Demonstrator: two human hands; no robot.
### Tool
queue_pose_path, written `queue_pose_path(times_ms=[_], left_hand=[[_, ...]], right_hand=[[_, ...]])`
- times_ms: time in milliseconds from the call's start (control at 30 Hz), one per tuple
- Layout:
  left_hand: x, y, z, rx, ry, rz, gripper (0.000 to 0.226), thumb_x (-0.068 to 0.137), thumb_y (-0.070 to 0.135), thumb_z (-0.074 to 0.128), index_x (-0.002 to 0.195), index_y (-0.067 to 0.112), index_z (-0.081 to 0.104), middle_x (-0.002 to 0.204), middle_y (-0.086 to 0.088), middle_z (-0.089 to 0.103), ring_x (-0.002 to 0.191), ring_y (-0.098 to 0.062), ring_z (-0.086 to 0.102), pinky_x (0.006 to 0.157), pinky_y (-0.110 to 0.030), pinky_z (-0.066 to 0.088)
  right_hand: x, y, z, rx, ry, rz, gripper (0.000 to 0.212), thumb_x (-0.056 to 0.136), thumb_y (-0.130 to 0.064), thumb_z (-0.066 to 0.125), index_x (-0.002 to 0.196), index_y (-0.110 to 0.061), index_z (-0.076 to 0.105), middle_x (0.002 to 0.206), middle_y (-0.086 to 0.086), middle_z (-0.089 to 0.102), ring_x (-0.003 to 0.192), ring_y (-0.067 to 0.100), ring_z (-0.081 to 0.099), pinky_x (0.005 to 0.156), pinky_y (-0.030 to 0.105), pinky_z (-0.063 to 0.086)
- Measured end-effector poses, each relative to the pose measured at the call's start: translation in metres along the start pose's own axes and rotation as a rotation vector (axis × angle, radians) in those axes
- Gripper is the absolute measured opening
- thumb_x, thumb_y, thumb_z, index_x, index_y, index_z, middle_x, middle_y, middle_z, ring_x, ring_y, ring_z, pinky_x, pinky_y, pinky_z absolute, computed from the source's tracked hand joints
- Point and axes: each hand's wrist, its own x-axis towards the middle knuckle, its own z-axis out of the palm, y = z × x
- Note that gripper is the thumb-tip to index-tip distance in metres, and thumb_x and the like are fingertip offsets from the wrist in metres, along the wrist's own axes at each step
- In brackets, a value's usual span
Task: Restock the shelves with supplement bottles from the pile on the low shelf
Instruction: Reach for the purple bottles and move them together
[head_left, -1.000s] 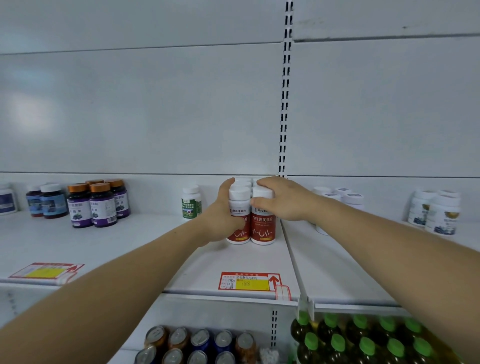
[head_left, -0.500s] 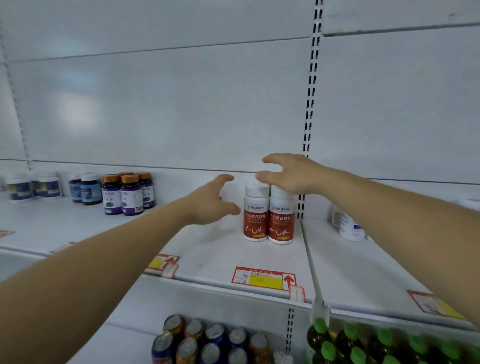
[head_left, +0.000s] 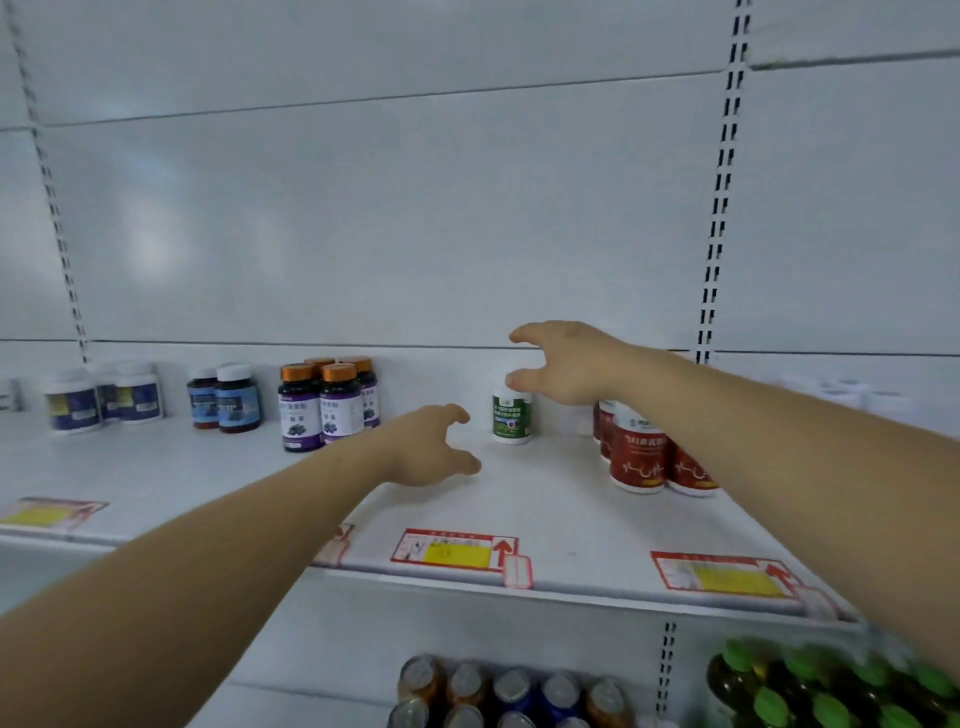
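Red-labelled supplement bottles (head_left: 638, 457) with white caps stand in a small cluster on the white shelf (head_left: 545, 519), partly hidden behind my right forearm. A single green-labelled white bottle (head_left: 512, 418) stands alone to their left. My right hand (head_left: 563, 364) hovers just above and right of the green bottle, fingers spread, holding nothing. My left hand (head_left: 431, 447) hangs lower and to the left of that bottle, fingers apart and empty.
Purple bottles with orange caps (head_left: 322, 405), blue-labelled dark bottles (head_left: 226, 397) and white jars (head_left: 104, 397) line the shelf's left. Price tags (head_left: 457, 551) lie along the front edge. Below sit cans (head_left: 493, 691) and green-capped bottles (head_left: 810, 686). A slotted upright (head_left: 719, 208) runs up the back panel.
Both hands let go of the red-labelled bottles and shifted left toward the green-labelled bottle. The view swung left, bringing more of the left shelf into sight.
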Motion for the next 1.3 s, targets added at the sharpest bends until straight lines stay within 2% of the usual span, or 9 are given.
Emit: queue_pose_path(times_ms=[167, 333, 467, 567, 767, 900, 1000, 1200, 1300], left_hand=[[0.011, -0.022, 0.019, 0.054, -0.171, 0.075, 0.076, 0.084, 0.07, 0.038, 0.148, 0.032, 0.019, 0.157, 0.004, 0.016, 0.142, -0.019, 0.02, 0.113, -0.04, 0.015], [0.018, -0.027, 0.028, 0.204, -0.244, 0.13, 0.072, 0.088, 0.07, 0.021, 0.149, 0.034, 0.009, 0.159, 0.003, 0.002, 0.145, -0.022, 0.0, 0.113, -0.055, 0.0], [0.02, -0.027, 0.027, 0.215, -0.275, 0.127, 0.073, 0.087, 0.071, 0.021, 0.149, 0.035, 0.007, 0.159, 0.004, 0.0, 0.145, -0.021, -0.002, 0.113, -0.055, -0.001], [0.021, -0.026, 0.024, 0.206, -0.29, 0.121, 0.074, 0.087, 0.071, 0.023, 0.149, 0.035, 0.007, 0.159, 0.004, 0.001, 0.145, -0.02, -0.001, 0.114, -0.054, 0.0], [0.018, -0.024, 0.016, 0.103, -0.311, 0.086, 0.075, 0.086, 0.069, 0.034, 0.149, 0.034, 0.013, 0.158, 0.004, 0.009, 0.145, -0.019, 0.007, 0.117, -0.043, 0.007], [0.013, -0.026, 0.002, -0.009, -0.225, 0.041, 0.073, 0.086, 0.066, 0.042, 0.147, 0.033, 0.02, 0.155, 0.005, 0.021, 0.14, -0.018, 0.024, 0.11, -0.032, 0.017], [0.004, -0.034, -0.015, -0.012, -0.146, 0.055, 0.072, 0.086, 0.063, 0.047, 0.147, 0.033, 0.022, 0.155, 0.006, 0.022, 0.14, -0.018, 0.024, 0.11, -0.033, 0.018], [-0.024, -0.073, -0.053, 0.006, 0.013, 0.086, 0.069, 0.084, 0.057, 0.055, 0.144, 0.037, 0.028, 0.15, 0.007, 0.032, 0.13, -0.017, 0.039, 0.095, -0.025, 0.028], [-0.036, -0.105, -0.073, 0.058, 0.123, 0.121, 0.065, 0.083, 0.052, 0.057, 0.141, 0.032, 0.036, 0.147, 0.008, 0.035, 0.127, -0.016, 0.039, 0.096, -0.025, 0.03]], right_hand=[[0.011, -0.007, 0.05, -0.04, -0.033, 0.155, 0.073, 0.09, -0.042, 0.055, 0.15, -0.019, 0.019, 0.153, 0.008, 0.022, 0.134, 0.027, 0.034, 0.106, 0.035, 0.033], [0.021, -0.004, 0.077, -0.026, -0.052, 0.232, 0.078, 0.093, -0.036, 0.054, 0.152, -0.023, 0.004, 0.154, 0.009, 0.019, 0.13, 0.03, 0.04, 0.099, 0.033, 0.034], [0.032, 0.0, 0.08, 0.046, 0.074, 0.207, 0.052, 0.092, -0.031, 0.055, 0.137, -0.02, 0.033, 0.127, 0.012, 0.051, 0.107, 0.028, 0.052, 0.083, 0.034, 0.041], [0.04, 0.003, 0.081, 0.068, 0.117, 0.208, 0.036, 0.091, -0.023, 0.053, 0.124, -0.018, 0.039, 0.112, 0.012, 0.059, 0.089, 0.025, 0.05, 0.073, 0.033, 0.04], [0.049, 0.005, 0.091, 0.106, 0.132, 0.222, 0.037, 0.091, -0.017, 0.05, 0.126, -0.017, 0.038, 0.117, 0.013, 0.051, 0.101, 0.031, 0.052, 0.075, 0.033, 0.038], [0.051, 0.002, 0.086, 0.104, 0.162, 0.247, 0.054, 0.09, -0.03, 0.054, 0.138, -0.021, 0.031, 0.132, 0.011, 0.041, 0.109, 0.032, 0.051, 0.078, 0.033, 0.039], [0.052, -0.011, 0.075, 0.094, 0.215, 0.176, 0.059, 0.089, -0.036, 0.054, 0.14, -0.024, 0.029, 0.134, 0.01, 0.038, 0.113, 0.031, 0.049, 0.078, 0.032, 0.037], [0.067, -0.064, 0.068, 0.092, 0.171, 0.093, 0.066, 0.088, -0.048, 0.056, 0.143, -0.025, 0.029, 0.143, 0.006, 0.034, 0.126, 0.027, 0.042, 0.085, 0.031, 0.034], [0.079, -0.096, 0.073, 0.099, 0.129, 0.054, 0.07, 0.088, -0.049, 0.056, 0.146, -0.024, 0.026, 0.148, 0.005, 0.031, 0.129, 0.026, 0.04, 0.087, 0.029, 0.032]])
